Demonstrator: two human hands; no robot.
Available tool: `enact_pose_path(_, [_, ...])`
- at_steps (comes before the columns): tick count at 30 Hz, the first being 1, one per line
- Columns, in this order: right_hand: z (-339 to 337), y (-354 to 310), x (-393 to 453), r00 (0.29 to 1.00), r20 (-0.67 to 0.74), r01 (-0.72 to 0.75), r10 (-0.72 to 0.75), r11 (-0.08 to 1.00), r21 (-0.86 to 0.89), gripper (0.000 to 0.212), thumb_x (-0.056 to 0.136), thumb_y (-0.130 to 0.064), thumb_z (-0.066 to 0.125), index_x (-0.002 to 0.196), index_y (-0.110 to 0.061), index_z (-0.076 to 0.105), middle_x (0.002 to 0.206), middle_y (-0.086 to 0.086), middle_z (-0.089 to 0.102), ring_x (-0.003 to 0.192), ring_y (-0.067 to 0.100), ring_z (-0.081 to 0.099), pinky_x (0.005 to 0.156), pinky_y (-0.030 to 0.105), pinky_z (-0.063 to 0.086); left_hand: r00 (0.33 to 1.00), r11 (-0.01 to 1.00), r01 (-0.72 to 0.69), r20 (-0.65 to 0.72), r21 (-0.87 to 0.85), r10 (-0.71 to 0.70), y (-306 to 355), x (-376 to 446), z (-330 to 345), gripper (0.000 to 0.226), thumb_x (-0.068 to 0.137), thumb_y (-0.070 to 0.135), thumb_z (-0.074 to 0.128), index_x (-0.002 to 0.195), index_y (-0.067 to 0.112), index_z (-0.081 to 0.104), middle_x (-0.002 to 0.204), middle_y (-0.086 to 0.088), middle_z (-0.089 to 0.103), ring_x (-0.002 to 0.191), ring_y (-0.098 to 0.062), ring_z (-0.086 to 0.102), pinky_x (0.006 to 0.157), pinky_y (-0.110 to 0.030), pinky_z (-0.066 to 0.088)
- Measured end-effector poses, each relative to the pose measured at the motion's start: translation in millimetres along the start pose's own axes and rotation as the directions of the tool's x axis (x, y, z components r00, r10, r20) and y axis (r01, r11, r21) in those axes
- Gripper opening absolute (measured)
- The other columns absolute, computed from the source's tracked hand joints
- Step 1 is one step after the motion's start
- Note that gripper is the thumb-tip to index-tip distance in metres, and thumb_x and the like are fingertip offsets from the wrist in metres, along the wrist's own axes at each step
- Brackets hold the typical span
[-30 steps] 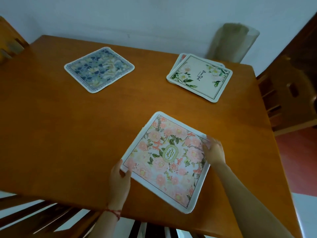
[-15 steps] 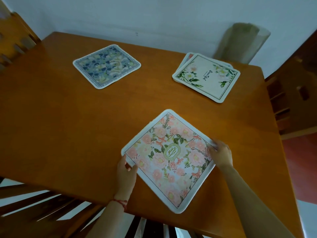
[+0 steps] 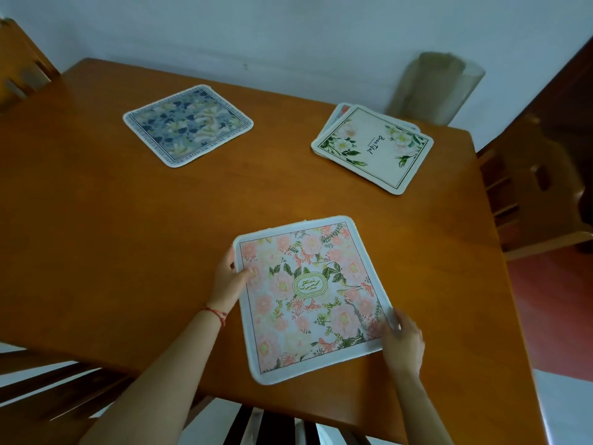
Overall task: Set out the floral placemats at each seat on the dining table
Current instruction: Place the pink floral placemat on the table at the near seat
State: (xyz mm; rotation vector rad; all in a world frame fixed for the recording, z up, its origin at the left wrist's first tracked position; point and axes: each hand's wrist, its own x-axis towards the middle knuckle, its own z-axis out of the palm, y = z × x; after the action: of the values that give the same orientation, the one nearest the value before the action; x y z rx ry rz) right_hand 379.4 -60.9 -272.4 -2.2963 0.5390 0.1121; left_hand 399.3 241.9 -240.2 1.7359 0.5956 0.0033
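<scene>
- Pink floral placemat (image 3: 313, 297): flat on the dining table (image 3: 128, 239) near its front edge.
- Left hand (image 3: 228, 279): holds the mat's left edge, thumb on top, fingers curled round the rim; red cord at the wrist.
- Right hand (image 3: 402, 340): at the mat's right corner, fingers blurred; grip cannot be told.
- Blue floral placemat (image 3: 187, 125): far left of the table.
- Stack of white floral placemats (image 3: 373, 147): far right, well apart.
- Wooden chair (image 3: 539, 184): at the right side.
</scene>
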Motion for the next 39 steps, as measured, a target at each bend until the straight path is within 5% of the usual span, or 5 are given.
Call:
enact_pose_path(8, [-0.8,-16.5,22.1,0.997,0.061,0.038,-0.038,0.999,0.003,0.043,0.089,-0.023,0.049,0.13,-0.012,0.051,0.129,0.007,0.056,0.121,0.026,0.047,0.101,0.044,0.04,0.995,0.984,0.093,-0.052,0.149,-0.086,-21.7,-32.8,-6.8,0.058,0.09,0.019,0.054,0.141,0.009,0.028,0.149,-0.01,0.031,0.135,-0.028,0.032,0.105,-0.045,0.033])
enact_pose_path(17, [8.5,-46.4,50.3,0.985,0.155,0.074,-0.078,0.997,0.032,0.029,0.09,-0.019,0.053,0.118,-0.012,0.058,0.113,0.003,0.064,0.092,0.02,0.061,0.071,0.03,0.053,0.988,0.989,0.148,-0.041,0.017,-0.147,-41.3,-88.4,9.4,0.048,0.089,-0.002,0.049,0.135,0.006,0.039,0.133,-0.006,0.047,0.127,-0.029,0.042,0.094,-0.035,0.041])
enact_pose_path(28, [12.0,-12.1,11.6,0.997,0.065,0.025,-0.031,0.995,0.101,0.039,0.087,-0.028,0.06,0.124,-0.017,0.055,0.114,0.0,0.063,0.104,0.026,0.058,0.082,0.037,0.051,0.999,0.991,0.017,0.029,0.135,-0.021,-33.3,-43.2,3.7,0.057,0.09,0.015,0.053,0.141,0.01,0.028,0.147,-0.004,0.035,0.131,-0.02,0.039,0.106,-0.042,0.038])
enact_pose_path(32, [13.8,-2.3,-7.0,1.0,0.026,-0.003,0.0,0.989,0.146,0.04,0.087,-0.031,0.06,0.124,-0.016,0.055,0.114,-0.001,0.064,0.105,0.024,0.058,0.083,0.035,0.05,0.998,0.974,-0.023,0.058,0.227,0.01,-25.6,-25.7,4.7,0.058,0.091,0.016,0.051,0.142,0.01,0.026,0.148,-0.008,0.032,0.098,0.014,0.056,0.079,-0.014,0.047])
enact_pose_path(39, [28.1,4.7,-34.2,1.0,-0.025,-0.007,0.011,0.986,0.169,0.034,0.09,-0.027,0.053,0.123,-0.019,0.055,0.117,0.001,0.064,0.108,0.025,0.057,0.086,0.047,0.052,0.994,0.964,-0.04,0.11,0.263,0.011,-13.0,1.5,1.1,0.056,0.09,0.009,0.052,0.14,0.003,0.027,0.147,-0.016,0.034,0.135,-0.028,0.033,0.108,-0.038,0.032])
